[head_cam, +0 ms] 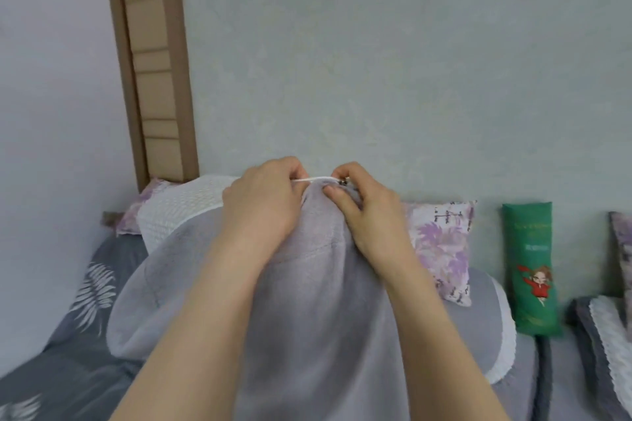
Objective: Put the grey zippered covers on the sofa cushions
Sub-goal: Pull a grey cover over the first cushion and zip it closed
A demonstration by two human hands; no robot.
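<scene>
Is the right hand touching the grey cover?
Touching. The head view shows the right hand pinching the top edge of the grey cover beside the zipper pull.

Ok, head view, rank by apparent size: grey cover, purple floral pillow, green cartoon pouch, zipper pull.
grey cover, though nearest
purple floral pillow and green cartoon pouch, about alike; pillow partly hidden
zipper pull

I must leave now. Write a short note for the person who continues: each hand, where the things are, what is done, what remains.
Left hand pinches the top edge of the grey cover.
Right hand pinches the cover beside the metal zipper pull.
The cover stands upright on the sofa; a white strip shows between the hands.
Done: the cover looks filled out.
Left: probably to finish closing the zipper.
</scene>
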